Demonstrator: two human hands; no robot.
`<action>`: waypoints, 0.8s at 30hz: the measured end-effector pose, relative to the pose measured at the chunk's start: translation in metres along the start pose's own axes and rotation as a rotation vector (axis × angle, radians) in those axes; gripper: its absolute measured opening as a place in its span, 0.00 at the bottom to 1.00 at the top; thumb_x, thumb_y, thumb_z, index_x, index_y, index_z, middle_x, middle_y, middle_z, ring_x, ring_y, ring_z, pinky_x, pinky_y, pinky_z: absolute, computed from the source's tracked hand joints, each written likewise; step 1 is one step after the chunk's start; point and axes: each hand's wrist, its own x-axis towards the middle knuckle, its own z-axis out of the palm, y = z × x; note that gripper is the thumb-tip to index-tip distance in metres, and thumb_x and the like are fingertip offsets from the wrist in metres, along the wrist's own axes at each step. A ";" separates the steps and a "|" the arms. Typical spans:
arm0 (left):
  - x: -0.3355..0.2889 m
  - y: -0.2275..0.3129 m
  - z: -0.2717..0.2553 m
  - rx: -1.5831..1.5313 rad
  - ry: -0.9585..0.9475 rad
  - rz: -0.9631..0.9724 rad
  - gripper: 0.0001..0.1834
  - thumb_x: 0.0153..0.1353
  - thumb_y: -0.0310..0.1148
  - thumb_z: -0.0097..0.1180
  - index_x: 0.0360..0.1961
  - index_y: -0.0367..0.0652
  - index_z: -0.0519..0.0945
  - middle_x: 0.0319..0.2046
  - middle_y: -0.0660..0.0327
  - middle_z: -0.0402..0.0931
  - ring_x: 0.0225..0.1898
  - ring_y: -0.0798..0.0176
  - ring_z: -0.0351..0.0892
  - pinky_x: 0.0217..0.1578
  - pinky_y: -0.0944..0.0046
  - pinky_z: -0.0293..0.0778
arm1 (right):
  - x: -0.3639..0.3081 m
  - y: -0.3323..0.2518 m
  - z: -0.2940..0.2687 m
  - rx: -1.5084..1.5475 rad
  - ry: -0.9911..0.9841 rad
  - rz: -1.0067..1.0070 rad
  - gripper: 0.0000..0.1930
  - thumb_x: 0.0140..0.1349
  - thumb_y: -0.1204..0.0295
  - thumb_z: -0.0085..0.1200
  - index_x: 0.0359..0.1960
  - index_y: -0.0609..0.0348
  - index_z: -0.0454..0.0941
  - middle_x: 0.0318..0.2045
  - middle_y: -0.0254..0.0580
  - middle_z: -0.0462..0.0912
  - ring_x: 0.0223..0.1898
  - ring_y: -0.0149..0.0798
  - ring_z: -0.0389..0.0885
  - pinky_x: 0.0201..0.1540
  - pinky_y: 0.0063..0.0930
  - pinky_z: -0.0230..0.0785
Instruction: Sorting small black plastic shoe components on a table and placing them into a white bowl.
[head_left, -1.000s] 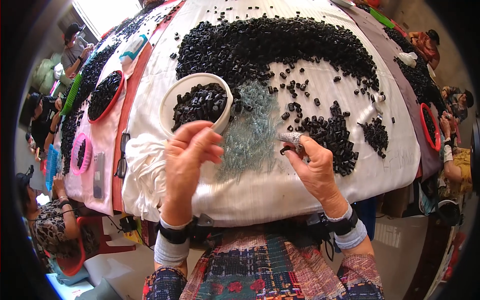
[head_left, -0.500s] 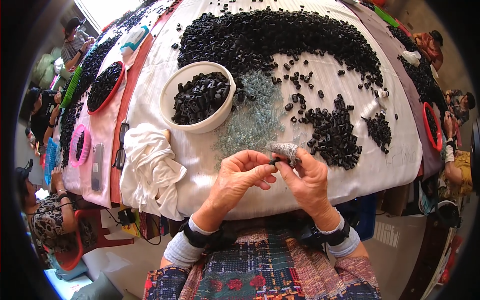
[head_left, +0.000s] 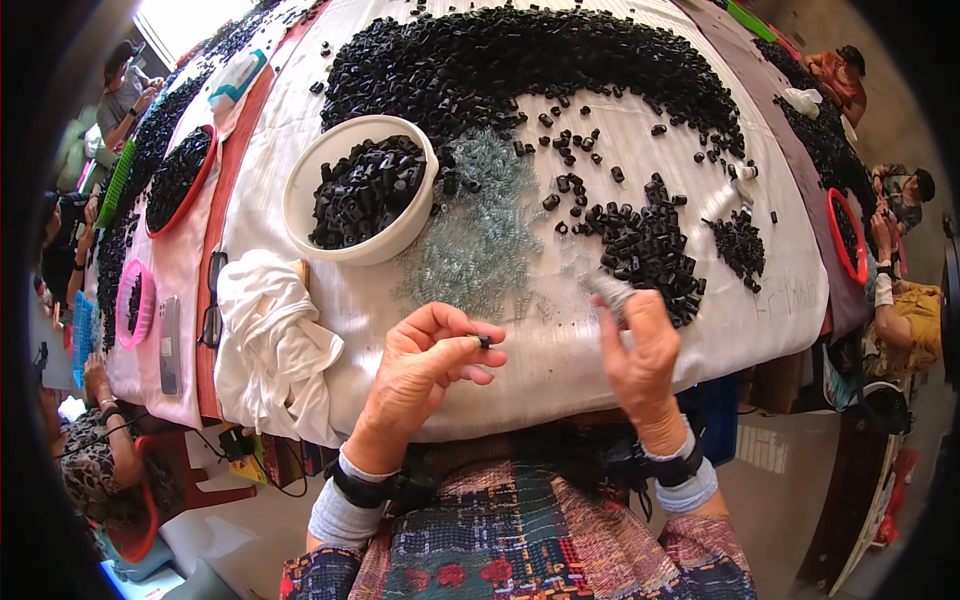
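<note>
My left hand [head_left: 410, 375] pinches a small black plastic cylinder [head_left: 485, 342] between thumb and forefinger, over the table's near edge. Apart from it, my right hand [head_left: 640, 345] hovers at the near side of a pile of black cylinders [head_left: 650, 235]; its thumb and forefinger are spread and nothing shows between them. Grey wrapping [head_left: 606, 288] covers its forefinger, smeared by motion. Beyond both hands lies a spread of tiny silvery springs [head_left: 475, 240]. A white bowl [head_left: 385, 248] full of black plastic parts stands left of the springs. Smaller black pieces [head_left: 738, 248] form a pile farther right.
A broad heap of black parts [head_left: 540, 60] covers the far table. To the left lie a crumpled white cloth [head_left: 275, 345], eyeglasses [head_left: 212, 300], a phone [head_left: 171, 345] and a pink basket [head_left: 149, 300]. Other people work along both sides, near red baskets [head_left: 835, 235].
My hands have separated. The right has moved away to the right, toward the black pile; the left keeps the black cylinder. The view has shifted, moving the table contents slightly left in the picture.
</note>
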 end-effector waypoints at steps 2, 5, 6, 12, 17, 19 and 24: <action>0.001 0.000 -0.006 -0.044 -0.008 0.004 0.05 0.61 0.24 0.51 0.38 0.38 0.73 0.39 0.50 0.78 0.37 0.62 0.81 0.34 0.67 0.79 | 0.002 0.011 -0.007 -0.096 0.018 -0.009 0.11 0.53 0.88 0.53 0.38 0.66 0.77 0.29 0.40 0.75 0.26 0.32 0.74 0.24 0.24 0.68; 0.004 0.000 -0.004 -0.059 -0.005 -0.015 0.07 0.61 0.25 0.52 0.40 0.37 0.74 0.37 0.53 0.78 0.35 0.64 0.81 0.33 0.68 0.79 | -0.001 0.019 -0.015 -0.099 -0.004 -0.007 0.11 0.51 0.88 0.54 0.37 0.67 0.77 0.29 0.41 0.76 0.28 0.35 0.74 0.28 0.26 0.70; 0.004 0.000 -0.004 -0.052 0.015 -0.028 0.09 0.61 0.25 0.52 0.42 0.36 0.74 0.37 0.54 0.78 0.33 0.66 0.80 0.33 0.68 0.79 | -0.002 0.019 -0.015 -0.105 -0.037 -0.028 0.13 0.45 0.89 0.54 0.35 0.67 0.75 0.29 0.45 0.76 0.31 0.43 0.74 0.32 0.31 0.69; 0.004 -0.002 0.000 0.036 0.071 -0.069 0.12 0.61 0.25 0.54 0.45 0.34 0.75 0.35 0.55 0.78 0.28 0.70 0.77 0.30 0.69 0.78 | -0.006 0.017 -0.013 -0.169 -0.138 -0.105 0.18 0.34 0.86 0.56 0.32 0.66 0.74 0.30 0.48 0.76 0.35 0.51 0.74 0.39 0.39 0.70; 0.006 -0.002 0.003 0.119 0.060 -0.113 0.13 0.58 0.25 0.57 0.44 0.34 0.76 0.34 0.56 0.79 0.28 0.70 0.76 0.31 0.70 0.76 | 0.000 0.015 -0.008 -0.256 -0.242 -0.188 0.15 0.39 0.84 0.55 0.33 0.65 0.75 0.31 0.46 0.77 0.36 0.48 0.74 0.40 0.36 0.69; 0.008 -0.003 0.003 0.178 0.012 -0.107 0.13 0.56 0.24 0.58 0.43 0.35 0.76 0.35 0.56 0.79 0.28 0.69 0.76 0.31 0.70 0.75 | 0.002 0.018 -0.003 -0.279 -0.248 -0.189 0.14 0.40 0.83 0.55 0.34 0.64 0.75 0.31 0.45 0.77 0.36 0.47 0.74 0.40 0.35 0.69; 0.012 -0.007 0.010 0.162 -0.005 -0.126 0.11 0.57 0.24 0.58 0.41 0.36 0.76 0.35 0.56 0.79 0.29 0.69 0.77 0.31 0.70 0.76 | 0.013 0.019 0.006 -0.308 -0.289 -0.202 0.14 0.42 0.82 0.55 0.35 0.62 0.75 0.31 0.43 0.76 0.37 0.45 0.74 0.40 0.35 0.68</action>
